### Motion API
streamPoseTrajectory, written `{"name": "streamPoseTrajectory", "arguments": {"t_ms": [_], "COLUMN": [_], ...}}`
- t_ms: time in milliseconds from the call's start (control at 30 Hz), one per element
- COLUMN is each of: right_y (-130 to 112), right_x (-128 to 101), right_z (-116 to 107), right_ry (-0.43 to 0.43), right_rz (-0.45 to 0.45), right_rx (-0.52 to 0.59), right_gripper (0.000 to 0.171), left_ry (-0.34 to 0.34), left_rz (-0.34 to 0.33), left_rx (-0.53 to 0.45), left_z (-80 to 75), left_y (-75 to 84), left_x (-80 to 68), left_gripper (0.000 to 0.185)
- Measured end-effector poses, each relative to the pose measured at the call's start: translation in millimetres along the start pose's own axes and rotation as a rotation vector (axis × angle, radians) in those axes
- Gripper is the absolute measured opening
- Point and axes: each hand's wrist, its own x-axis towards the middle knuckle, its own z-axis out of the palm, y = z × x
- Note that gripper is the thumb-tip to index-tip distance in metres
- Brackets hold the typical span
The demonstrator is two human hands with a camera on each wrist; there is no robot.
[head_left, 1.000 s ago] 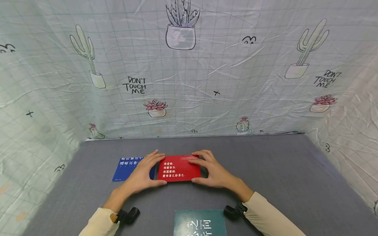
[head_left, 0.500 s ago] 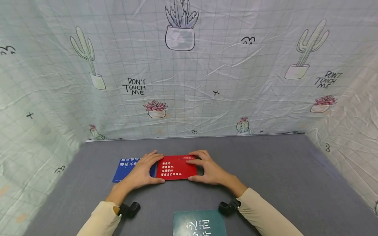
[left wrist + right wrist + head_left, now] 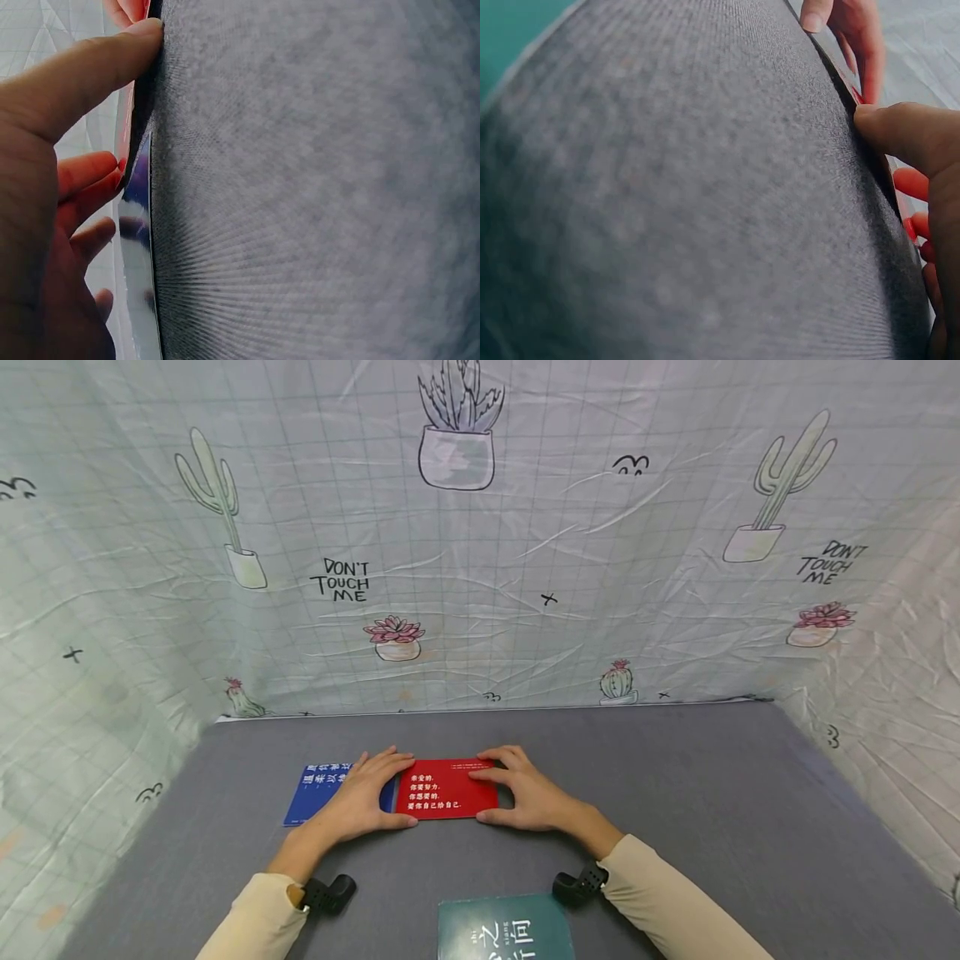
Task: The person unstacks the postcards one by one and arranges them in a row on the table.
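My left hand [image 3: 358, 800] and right hand [image 3: 527, 795] lie flat, fingers spread, bracketing the red book [image 3: 444, 790] on the bench [image 3: 675, 793]; blue book [image 3: 315, 793] at nine o'clock.

Two books lie side by side mid-table [image 3: 675, 793], the right book [image 3: 444, 794] overlapping the right edge of the left book [image 3: 318, 791]. Left hand [image 3: 358, 797] rests over that seam; right hand [image 3: 528, 793] rests on the right book's right end. A third book [image 3: 504, 930] lies nearer the person, apart from the pair. Printed cloth [image 3: 525, 543] stands behind the table and along both sides.
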Motion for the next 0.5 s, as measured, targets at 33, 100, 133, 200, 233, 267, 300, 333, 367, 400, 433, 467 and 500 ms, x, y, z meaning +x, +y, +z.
{"name": "streamPoseTrajectory", "arguments": {"t_ms": [33,100,133,200,233,267,300,333,367,400,433,467,500], "right_y": [0.0,0.2,0.0,-0.2,-0.2,-0.4,-0.6,-0.6,-0.3,-0.3,0.0,0.3,0.4], "right_x": [0.0,-0.1,-0.1,-0.3,-0.1,-0.1,0.0,0.1,0.2,0.3,0.4,0.6,0.7], "right_z": [-0.2,-0.5,-0.6,-0.8,-0.7,-0.6,-0.6,-0.3,0.0,0.3,0.6,0.8,1.0], "right_ry": [0.0,-0.003,-0.005,-0.014,-0.02,-0.026,-0.03,-0.034,-0.038,-0.042,-0.042,-0.042,-0.042], "right_rz": [-0.003,-0.01,-0.009,-0.003,0.001,0.004,0.009,0.011,0.012,0.013,0.012,0.011,0.007], "right_rx": [-0.006,-0.017,-0.018,-0.016,-0.014,-0.012,-0.009,-0.007,-0.007,-0.007,-0.007,-0.008,-0.008], "right_gripper": [0.056,0.055,0.055,0.055,0.055,0.056,0.056,0.057,0.057,0.058,0.058,0.058,0.058], "left_ry": [0.001,0.001,0.002,0.003,0.005,0.008,0.01,0.01,0.01,0.009,0.008,0.006,0.004], "left_rz": [0.003,0.007,0.009,0.01,0.011,0.012,0.012,0.013,0.012,0.01,0.009,0.008,0.007], "left_rx": [0.01,0.021,0.027,0.032,0.036,0.036,0.038,0.037,0.037,0.036,0.035,0.033,0.031], "left_z": [0.2,0.5,0.7,0.7,0.7,0.6,0.5,0.4,0.3,0.3,0.3,0.3,0.4], "left_y": [0.3,0.8,1.0,1.3,1.3,1.3,1.2,1.1,1.1,1.1,1.0,0.9,0.9], "left_x": [0.1,0.1,0.1,-0.3,-0.6,-0.9,-1.1,-1.5,-1.7,-2.1,-2.4,-2.6,-2.8], "left_gripper": [0.082,0.082,0.081,0.081,0.081,0.081,0.081,0.081,0.081,0.081,0.082,0.082,0.082]}}
